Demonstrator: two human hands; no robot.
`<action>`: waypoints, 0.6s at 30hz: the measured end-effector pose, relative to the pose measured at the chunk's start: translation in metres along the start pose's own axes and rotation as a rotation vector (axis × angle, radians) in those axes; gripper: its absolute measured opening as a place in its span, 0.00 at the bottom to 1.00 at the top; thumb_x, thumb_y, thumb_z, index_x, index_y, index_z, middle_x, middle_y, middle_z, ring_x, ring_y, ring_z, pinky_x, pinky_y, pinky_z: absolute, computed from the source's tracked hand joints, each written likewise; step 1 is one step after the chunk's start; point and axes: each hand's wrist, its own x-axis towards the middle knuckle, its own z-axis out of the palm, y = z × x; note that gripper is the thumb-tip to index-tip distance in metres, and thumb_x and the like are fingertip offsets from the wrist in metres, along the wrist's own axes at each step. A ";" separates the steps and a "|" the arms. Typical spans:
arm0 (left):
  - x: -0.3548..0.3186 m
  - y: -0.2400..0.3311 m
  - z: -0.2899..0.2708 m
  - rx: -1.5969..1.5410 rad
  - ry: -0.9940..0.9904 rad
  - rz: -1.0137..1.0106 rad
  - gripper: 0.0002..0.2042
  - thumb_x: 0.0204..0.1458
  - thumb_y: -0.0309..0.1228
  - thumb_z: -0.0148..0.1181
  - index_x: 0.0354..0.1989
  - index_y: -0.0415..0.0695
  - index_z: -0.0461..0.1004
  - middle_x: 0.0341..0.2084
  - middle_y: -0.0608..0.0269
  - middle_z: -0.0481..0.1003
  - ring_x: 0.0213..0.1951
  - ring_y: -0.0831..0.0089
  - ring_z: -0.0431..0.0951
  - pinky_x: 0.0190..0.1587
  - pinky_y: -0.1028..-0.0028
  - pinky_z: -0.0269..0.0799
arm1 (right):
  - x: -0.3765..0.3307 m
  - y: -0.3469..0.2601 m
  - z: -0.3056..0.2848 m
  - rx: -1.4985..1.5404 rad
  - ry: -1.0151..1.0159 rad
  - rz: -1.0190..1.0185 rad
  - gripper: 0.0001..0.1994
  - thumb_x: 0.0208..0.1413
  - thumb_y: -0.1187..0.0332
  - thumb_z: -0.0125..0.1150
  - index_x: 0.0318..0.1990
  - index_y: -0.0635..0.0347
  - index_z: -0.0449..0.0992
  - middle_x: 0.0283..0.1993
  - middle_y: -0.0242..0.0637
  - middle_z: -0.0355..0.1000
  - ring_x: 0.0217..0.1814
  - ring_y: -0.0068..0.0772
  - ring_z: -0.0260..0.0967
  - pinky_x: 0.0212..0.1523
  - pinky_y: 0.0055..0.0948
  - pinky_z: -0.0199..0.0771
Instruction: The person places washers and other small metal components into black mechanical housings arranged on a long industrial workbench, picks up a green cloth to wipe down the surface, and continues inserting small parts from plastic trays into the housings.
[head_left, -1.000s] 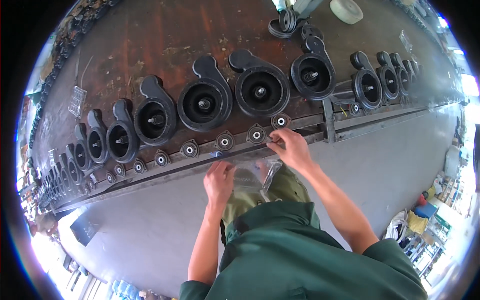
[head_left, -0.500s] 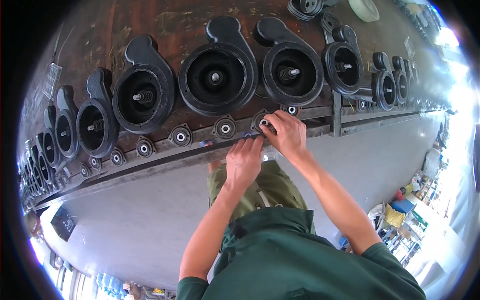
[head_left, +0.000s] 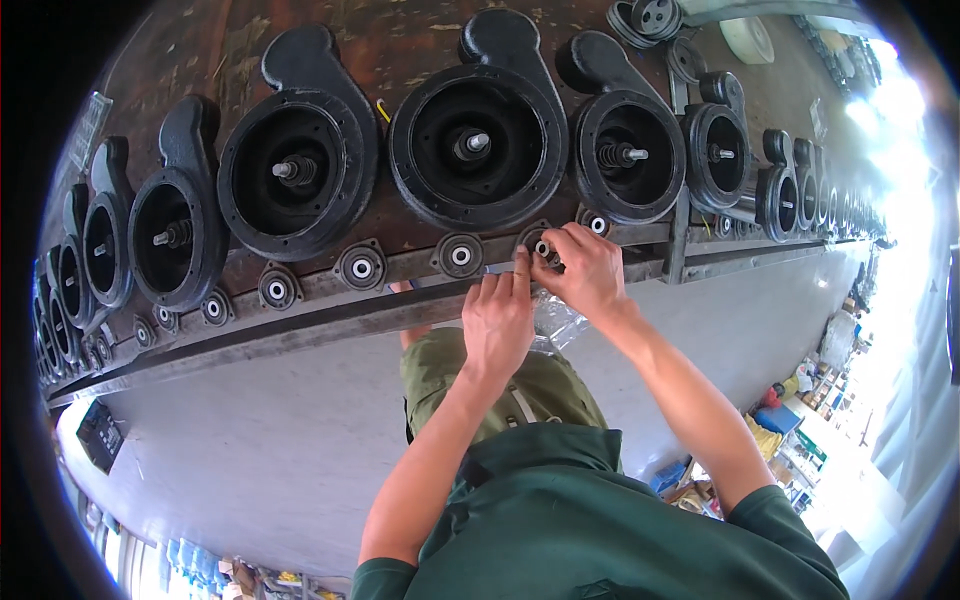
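Note:
My right hand (head_left: 588, 270) pinches a small metal ring (head_left: 543, 248) between thumb and fingertips, over a flanged bearing housing (head_left: 533, 231) at the bench's front edge. Its fingers partly cover that housing. Just to the left, my left hand (head_left: 497, 318) has its index finger raised to the housing, while its other fingers are curled. A crumpled clear plastic bag (head_left: 562, 322) hangs between my hands, seemingly gripped by the left. Another bearing housing (head_left: 460, 256) lies left of my hands, and one more housing (head_left: 596, 224) shows just beyond my right fingers.
Along the bench (head_left: 420, 262) runs a row of black round pump-like casings (head_left: 478, 205), each with a central threaded shaft and spring. More flanged housings (head_left: 361, 266) line the front edge. Pulleys (head_left: 655, 18) and a white ring (head_left: 747, 40) lie at the back.
The view has shifted slightly. My left index finger has straightened up to the housing, and more of the plastic bag shows below my hands. My right hand still pinches the ring.

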 end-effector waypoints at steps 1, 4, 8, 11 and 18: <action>0.001 0.000 0.000 -0.001 0.004 0.003 0.35 0.42 0.30 0.70 0.63 0.33 0.71 0.27 0.62 0.74 0.33 0.65 0.75 0.36 0.68 0.72 | 0.000 0.001 -0.001 0.008 -0.014 -0.003 0.11 0.47 0.65 0.72 0.29 0.57 0.74 0.30 0.34 0.71 0.33 0.40 0.75 0.29 0.38 0.77; 0.003 0.003 -0.005 -0.025 -0.011 -0.024 0.35 0.42 0.30 0.70 0.64 0.33 0.71 0.27 0.63 0.74 0.33 0.65 0.75 0.37 0.68 0.72 | 0.003 0.002 -0.005 0.023 -0.043 -0.022 0.11 0.47 0.65 0.72 0.29 0.58 0.75 0.29 0.34 0.70 0.33 0.40 0.75 0.29 0.38 0.77; 0.001 0.001 -0.003 -0.032 -0.017 -0.027 0.36 0.43 0.31 0.71 0.65 0.34 0.70 0.28 0.63 0.74 0.34 0.65 0.76 0.39 0.68 0.73 | 0.005 -0.004 -0.008 -0.016 -0.064 -0.010 0.10 0.48 0.65 0.72 0.30 0.58 0.75 0.30 0.35 0.71 0.34 0.40 0.75 0.30 0.38 0.78; 0.001 0.001 -0.005 -0.052 -0.031 -0.031 0.37 0.43 0.31 0.72 0.66 0.34 0.69 0.29 0.62 0.74 0.35 0.64 0.76 0.40 0.67 0.73 | 0.003 -0.008 -0.009 -0.066 -0.081 0.027 0.09 0.49 0.67 0.73 0.33 0.58 0.78 0.30 0.35 0.72 0.33 0.40 0.75 0.30 0.37 0.78; 0.002 0.002 -0.009 -0.097 -0.037 -0.047 0.33 0.42 0.29 0.72 0.61 0.36 0.72 0.31 0.62 0.75 0.35 0.63 0.76 0.40 0.67 0.73 | -0.002 -0.008 -0.013 0.022 -0.053 0.097 0.08 0.53 0.68 0.71 0.38 0.60 0.81 0.32 0.36 0.75 0.31 0.41 0.76 0.31 0.36 0.77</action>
